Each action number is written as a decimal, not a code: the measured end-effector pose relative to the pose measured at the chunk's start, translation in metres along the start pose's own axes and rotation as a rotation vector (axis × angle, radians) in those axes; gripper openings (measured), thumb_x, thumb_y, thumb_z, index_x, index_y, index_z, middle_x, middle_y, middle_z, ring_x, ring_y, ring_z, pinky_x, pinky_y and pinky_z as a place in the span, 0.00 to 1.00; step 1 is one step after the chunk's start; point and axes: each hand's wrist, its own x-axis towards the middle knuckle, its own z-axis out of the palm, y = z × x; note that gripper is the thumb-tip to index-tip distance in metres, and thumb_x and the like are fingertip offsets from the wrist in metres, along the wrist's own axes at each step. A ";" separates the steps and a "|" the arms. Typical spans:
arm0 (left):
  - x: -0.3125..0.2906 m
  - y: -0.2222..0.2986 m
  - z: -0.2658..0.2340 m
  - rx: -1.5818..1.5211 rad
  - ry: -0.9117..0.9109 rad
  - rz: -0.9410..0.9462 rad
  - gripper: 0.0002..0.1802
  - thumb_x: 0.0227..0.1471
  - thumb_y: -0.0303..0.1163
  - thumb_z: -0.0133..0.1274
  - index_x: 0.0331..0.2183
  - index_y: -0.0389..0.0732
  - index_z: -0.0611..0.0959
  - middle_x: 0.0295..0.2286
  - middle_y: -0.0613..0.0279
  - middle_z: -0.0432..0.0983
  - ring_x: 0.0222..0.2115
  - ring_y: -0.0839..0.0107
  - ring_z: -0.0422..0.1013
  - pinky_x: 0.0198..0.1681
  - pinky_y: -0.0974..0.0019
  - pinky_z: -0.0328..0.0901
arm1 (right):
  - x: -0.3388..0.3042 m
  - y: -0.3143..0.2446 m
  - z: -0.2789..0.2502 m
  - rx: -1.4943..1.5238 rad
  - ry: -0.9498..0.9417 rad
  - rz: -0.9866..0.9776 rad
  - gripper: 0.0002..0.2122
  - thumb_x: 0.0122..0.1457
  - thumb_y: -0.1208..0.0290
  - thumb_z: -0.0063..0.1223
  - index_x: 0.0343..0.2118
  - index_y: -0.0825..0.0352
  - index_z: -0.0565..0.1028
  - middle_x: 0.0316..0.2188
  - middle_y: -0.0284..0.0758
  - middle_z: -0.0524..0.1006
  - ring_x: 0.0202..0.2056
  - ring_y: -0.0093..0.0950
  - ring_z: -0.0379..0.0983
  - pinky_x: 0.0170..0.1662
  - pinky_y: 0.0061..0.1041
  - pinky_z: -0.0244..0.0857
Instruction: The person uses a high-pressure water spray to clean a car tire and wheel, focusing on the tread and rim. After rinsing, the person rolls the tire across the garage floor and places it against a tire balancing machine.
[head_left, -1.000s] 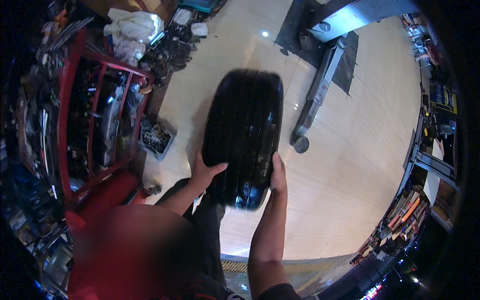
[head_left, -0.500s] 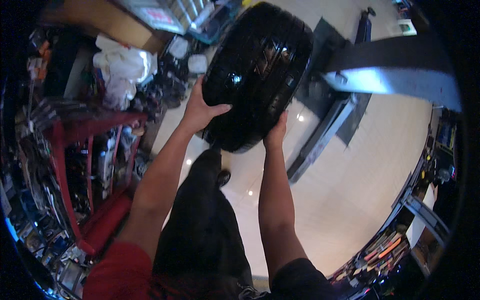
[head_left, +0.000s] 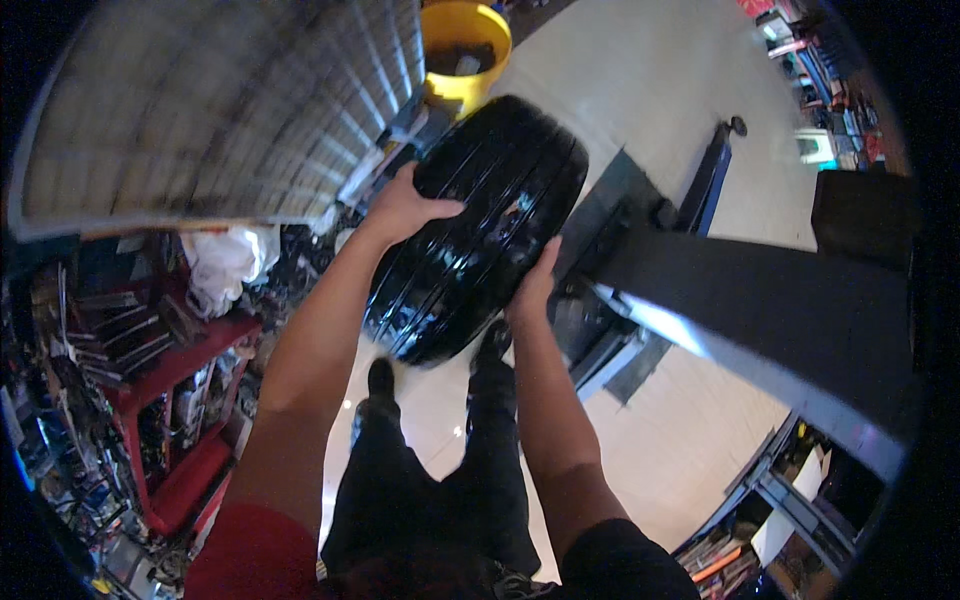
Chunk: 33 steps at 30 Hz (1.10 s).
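Observation:
Between my two hands is a shiny black tyre [head_left: 480, 230], tilted, with its grooved tread facing up toward me. My left hand [head_left: 405, 207] presses on its left side, thumb laid over the tread and the other fingers round the edge, partly hidden. On the right side, lower down, my right hand [head_left: 536, 285] grips the sidewall, its thumb pointing up and most fingers out of sight behind the rubber. The tyre's lower end is above my shoes; whether it touches the floor I cannot tell.
To the left stands a red tool cart [head_left: 190, 370] with tools on top, beside a white cloth bundle [head_left: 228, 268]. A yellow bin [head_left: 500, 45] is beyond the tyre. A lift post [head_left: 760, 290] and its blue arm [head_left: 706, 185] are at the right. A slatted panel [head_left: 220, 110] fills the upper left.
The tyre and both hands have come lower in the picture. My view has turned, bringing in the yellow bin and more of the slatted panel. Both my feet now show.

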 end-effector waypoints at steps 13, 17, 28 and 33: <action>0.133 0.117 -0.002 -0.041 -0.177 -0.193 0.52 0.30 0.51 0.74 0.54 0.32 0.75 0.51 0.44 0.76 0.53 0.53 0.72 0.58 0.58 0.63 | 0.115 -0.082 0.031 0.168 -0.134 0.169 0.42 0.60 0.30 0.37 0.65 0.63 0.61 0.61 0.41 0.68 0.58 0.45 0.66 0.62 0.50 0.59; 0.186 0.118 0.015 -0.014 -0.201 -0.205 0.56 0.30 0.53 0.73 0.57 0.32 0.71 0.52 0.42 0.74 0.54 0.52 0.71 0.58 0.58 0.63 | 0.138 -0.115 0.051 0.118 -0.057 0.236 0.42 0.60 0.29 0.35 0.65 0.63 0.62 0.59 0.42 0.70 0.57 0.44 0.68 0.61 0.49 0.61; 0.275 0.187 0.055 0.025 -0.281 -0.295 0.54 0.31 0.50 0.73 0.57 0.36 0.71 0.52 0.43 0.74 0.54 0.50 0.71 0.58 0.55 0.63 | 0.220 -0.186 0.053 0.354 -0.093 0.439 0.40 0.61 0.32 0.40 0.64 0.64 0.63 0.59 0.40 0.70 0.57 0.41 0.68 0.62 0.45 0.60; 0.329 0.212 0.072 0.170 -0.262 -0.406 0.52 0.31 0.51 0.73 0.56 0.36 0.72 0.50 0.45 0.76 0.52 0.50 0.72 0.58 0.55 0.64 | 0.274 -0.213 0.064 0.410 -0.030 0.498 0.37 0.63 0.36 0.42 0.64 0.64 0.64 0.61 0.38 0.68 0.59 0.41 0.65 0.64 0.44 0.57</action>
